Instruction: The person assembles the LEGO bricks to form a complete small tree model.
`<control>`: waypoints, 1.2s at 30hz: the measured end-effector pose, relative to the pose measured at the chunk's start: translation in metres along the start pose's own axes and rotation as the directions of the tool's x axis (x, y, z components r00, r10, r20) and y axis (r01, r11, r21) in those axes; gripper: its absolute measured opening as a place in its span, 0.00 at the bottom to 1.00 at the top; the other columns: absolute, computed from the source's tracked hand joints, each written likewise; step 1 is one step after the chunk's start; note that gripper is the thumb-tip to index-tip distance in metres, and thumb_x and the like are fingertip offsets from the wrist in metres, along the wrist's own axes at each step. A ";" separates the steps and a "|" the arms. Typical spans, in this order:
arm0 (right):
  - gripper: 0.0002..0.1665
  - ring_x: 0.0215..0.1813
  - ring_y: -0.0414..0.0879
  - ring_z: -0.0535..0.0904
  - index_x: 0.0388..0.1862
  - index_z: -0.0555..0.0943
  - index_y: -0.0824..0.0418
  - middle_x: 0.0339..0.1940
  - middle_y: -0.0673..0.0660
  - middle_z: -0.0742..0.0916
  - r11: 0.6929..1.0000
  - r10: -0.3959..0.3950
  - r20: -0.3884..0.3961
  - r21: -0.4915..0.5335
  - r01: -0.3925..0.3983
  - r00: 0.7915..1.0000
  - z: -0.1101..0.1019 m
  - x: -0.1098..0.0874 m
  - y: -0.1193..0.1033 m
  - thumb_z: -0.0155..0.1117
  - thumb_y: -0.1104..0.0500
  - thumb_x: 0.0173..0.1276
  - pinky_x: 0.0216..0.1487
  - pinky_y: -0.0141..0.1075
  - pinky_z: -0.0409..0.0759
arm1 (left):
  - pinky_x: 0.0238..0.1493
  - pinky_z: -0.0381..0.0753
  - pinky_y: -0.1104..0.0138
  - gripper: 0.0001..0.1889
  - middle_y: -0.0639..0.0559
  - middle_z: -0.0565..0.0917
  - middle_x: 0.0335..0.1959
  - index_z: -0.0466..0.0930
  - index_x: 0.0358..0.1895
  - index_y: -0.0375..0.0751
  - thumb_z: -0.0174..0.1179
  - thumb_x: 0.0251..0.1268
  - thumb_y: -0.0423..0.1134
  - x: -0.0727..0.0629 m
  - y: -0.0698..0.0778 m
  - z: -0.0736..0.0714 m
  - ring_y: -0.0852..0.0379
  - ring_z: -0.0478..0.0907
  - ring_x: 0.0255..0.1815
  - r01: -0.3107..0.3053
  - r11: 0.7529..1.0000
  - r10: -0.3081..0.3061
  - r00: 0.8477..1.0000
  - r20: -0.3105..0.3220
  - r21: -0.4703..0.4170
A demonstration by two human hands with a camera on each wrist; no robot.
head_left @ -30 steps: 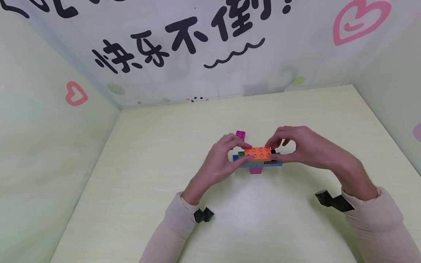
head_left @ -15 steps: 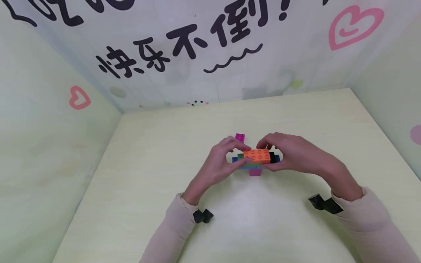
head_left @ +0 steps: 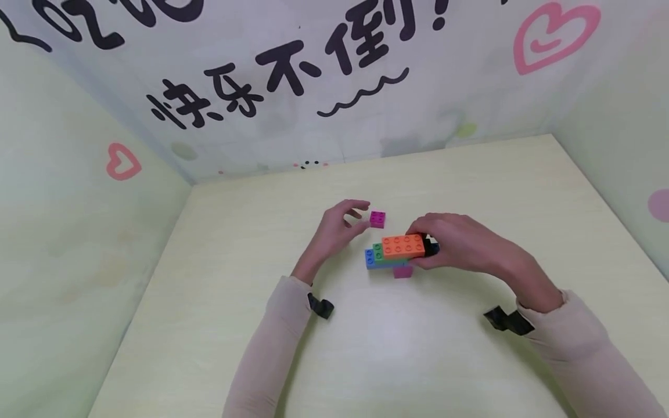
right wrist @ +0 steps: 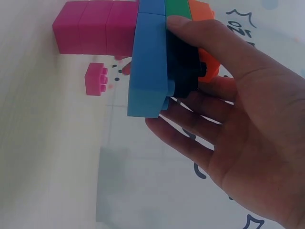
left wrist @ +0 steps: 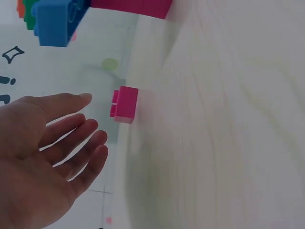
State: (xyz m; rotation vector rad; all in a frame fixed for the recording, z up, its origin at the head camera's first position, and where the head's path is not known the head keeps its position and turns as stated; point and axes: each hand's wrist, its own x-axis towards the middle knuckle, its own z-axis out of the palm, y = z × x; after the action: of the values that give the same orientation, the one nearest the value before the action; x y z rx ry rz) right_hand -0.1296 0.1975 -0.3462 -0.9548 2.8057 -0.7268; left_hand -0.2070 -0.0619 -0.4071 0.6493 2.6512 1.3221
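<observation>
A stack of toy building bricks stands on a pink column (right wrist: pixel 95 27). Over that column runs a blue layer (right wrist: pixel 148 67), then green (head_left: pixel 378 253) and black (right wrist: pixel 182 71) bricks side by side, with an orange brick (head_left: pixel 403 247) on top. My right hand (head_left: pixel 460 241) grips the stack's right end, thumb on the near side at the black brick, other fingers behind. Fingers loosely bent and holding nothing, my left hand (head_left: pixel 336 230) is beside a small loose pink brick (head_left: pixel 377 219). In the left wrist view a gap shows between its fingertips and that brick (left wrist: pixel 126 104).
A pale wooden table (head_left: pixel 235 278) lies beneath both hands. Printed panels with black lettering and hearts rise along its back, left and right sides. Black devices (head_left: pixel 321 306) are strapped at both sleeve cuffs.
My left hand has let go of the orange brick and moved back and left to the loose pink brick. My right hand has moved left and now grips the stack's right end.
</observation>
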 end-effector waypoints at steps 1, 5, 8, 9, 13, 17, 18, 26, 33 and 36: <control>0.21 0.38 0.40 0.76 0.44 0.84 0.54 0.38 0.44 0.83 1.000 0.001 0.001 0.003 -0.001 1.000 0.001 0.000 0.000 0.80 0.51 0.53 0.41 0.40 0.77 | 0.45 0.78 0.67 0.24 0.55 0.79 0.56 0.76 0.63 0.46 0.67 0.64 0.38 0.004 -0.002 0.002 0.57 0.76 0.51 0.025 0.999 -0.025 0.999 0.022 0.022; 0.20 0.37 0.40 0.75 0.43 0.84 0.53 0.36 0.43 0.82 1.000 -0.012 0.003 0.020 0.012 1.000 0.003 0.002 -0.003 0.80 0.52 0.53 0.40 0.39 0.76 | 0.43 0.77 0.68 0.25 0.53 0.80 0.55 0.76 0.63 0.44 0.69 0.62 0.37 0.010 -0.010 0.007 0.57 0.76 0.48 0.086 0.994 -0.091 0.994 0.066 0.072; 0.18 0.36 0.40 0.74 0.42 0.84 0.52 0.35 0.42 0.81 0.999 -0.026 0.001 0.025 0.026 1.000 0.003 0.004 -0.006 0.79 0.52 0.53 0.38 0.38 0.75 | 0.43 0.76 0.68 0.24 0.53 0.81 0.53 0.77 0.62 0.43 0.69 0.62 0.36 0.012 -0.015 0.008 0.57 0.76 0.46 0.102 0.992 -0.107 0.992 0.068 0.075; 0.18 0.35 0.40 0.74 0.41 0.84 0.52 0.35 0.42 0.81 0.999 -0.029 -0.001 0.024 0.029 1.000 0.003 0.004 -0.007 0.79 0.52 0.53 0.38 0.38 0.75 | 0.44 0.76 0.67 0.23 0.53 0.81 0.53 0.78 0.61 0.44 0.69 0.62 0.35 0.013 -0.016 0.009 0.57 0.76 0.45 0.106 0.991 -0.111 0.992 0.067 0.076; 0.17 0.35 0.40 0.74 0.41 0.84 0.52 0.34 0.41 0.81 0.999 -0.029 -0.002 0.020 0.029 1.000 0.002 0.004 -0.008 0.79 0.53 0.53 0.37 0.38 0.75 | 0.44 0.76 0.67 0.22 0.55 0.81 0.51 0.79 0.60 0.44 0.68 0.62 0.36 0.015 -0.018 0.009 0.57 0.75 0.44 0.109 0.991 -0.114 0.991 0.066 0.083; 0.18 0.36 0.41 0.75 0.41 0.84 0.53 0.35 0.42 0.81 0.999 -0.026 0.013 0.024 0.026 1.000 0.002 0.003 -0.008 0.79 0.53 0.53 0.38 0.38 0.75 | 0.39 0.77 0.69 0.20 0.57 0.82 0.49 0.81 0.57 0.47 0.69 0.62 0.40 0.009 -0.008 0.004 0.57 0.76 0.44 0.112 0.992 -0.114 0.992 0.044 0.055; 0.18 0.36 0.41 0.75 0.41 0.84 0.53 0.35 0.42 0.81 0.999 -0.025 0.017 0.028 0.025 1.000 0.003 0.003 -0.008 0.79 0.52 0.53 0.39 0.38 0.75 | 0.39 0.77 0.68 0.20 0.58 0.82 0.49 0.81 0.57 0.48 0.69 0.62 0.42 0.005 -0.003 0.001 0.57 0.77 0.44 0.104 0.994 -0.105 0.994 0.031 0.042; 0.17 0.34 0.40 0.73 0.40 0.83 0.52 0.33 0.43 0.80 0.999 -0.026 0.001 0.037 0.026 1.000 -0.001 0.000 -0.003 0.79 0.53 0.53 0.35 0.37 0.75 | 0.40 0.78 0.59 0.19 0.62 0.83 0.44 0.83 0.52 0.50 0.71 0.59 0.49 -0.039 0.069 -0.019 0.62 0.76 0.42 -0.168 0.986 0.168 0.986 -0.007 -0.022; 0.17 0.31 0.41 0.72 0.36 0.80 0.54 0.29 0.43 0.78 0.999 -0.037 -0.020 0.028 0.038 0.999 -0.002 -0.003 0.001 0.80 0.55 0.52 0.31 0.35 0.74 | 0.36 0.77 0.65 0.17 0.57 0.81 0.40 0.84 0.50 0.46 0.73 0.57 0.43 -0.051 0.093 -0.009 0.63 0.73 0.41 -0.278 0.950 0.271 0.960 0.065 0.143; 0.18 0.32 0.40 0.73 0.37 0.81 0.54 0.30 0.43 0.79 0.999 -0.038 -0.022 0.027 0.039 0.999 -0.002 -0.004 0.002 0.80 0.55 0.52 0.32 0.35 0.75 | 0.36 0.75 0.68 0.17 0.57 0.81 0.40 0.84 0.50 0.46 0.73 0.57 0.42 -0.051 0.095 -0.007 0.62 0.73 0.41 -0.286 0.942 0.278 0.958 0.070 0.173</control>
State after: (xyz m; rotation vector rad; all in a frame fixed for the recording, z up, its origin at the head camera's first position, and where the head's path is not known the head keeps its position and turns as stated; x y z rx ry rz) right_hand -0.1279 0.2020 -0.3455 -1.0052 2.7952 -0.7827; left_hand -0.1316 -0.0384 -0.3331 1.1063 2.7418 1.1126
